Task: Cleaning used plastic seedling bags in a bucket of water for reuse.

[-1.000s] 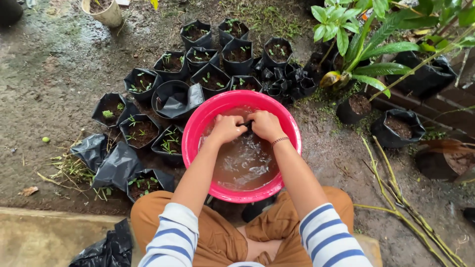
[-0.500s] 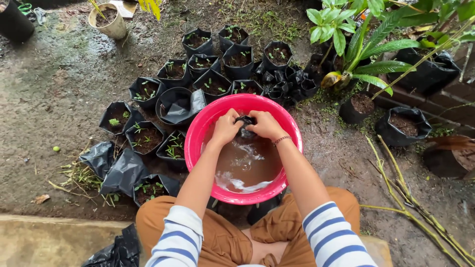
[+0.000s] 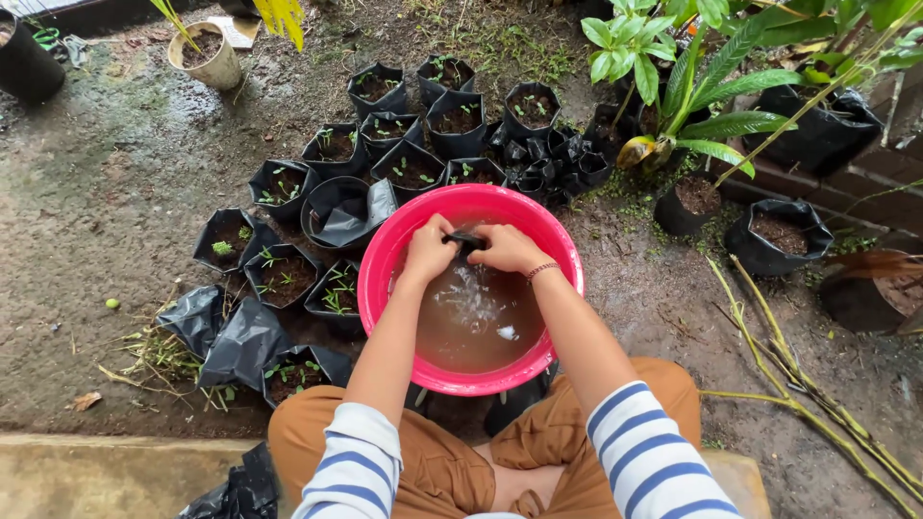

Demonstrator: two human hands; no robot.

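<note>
Striped sleeves at the frame's bottom, pink basin [image 3: 562, 252] of muddy water at centre, left hand [image 3: 430, 250] and right hand [image 3: 508, 249] both closed on a small black bag [image 3: 467, 237] at its far rim, black seedling bags [image 3: 404, 135] beyond, upper centre.

black seedling bags [image 3: 332, 178] | leafy plants [image 3: 692, 86] | cut stalks [image 3: 808, 394], perhaps cane
</note>
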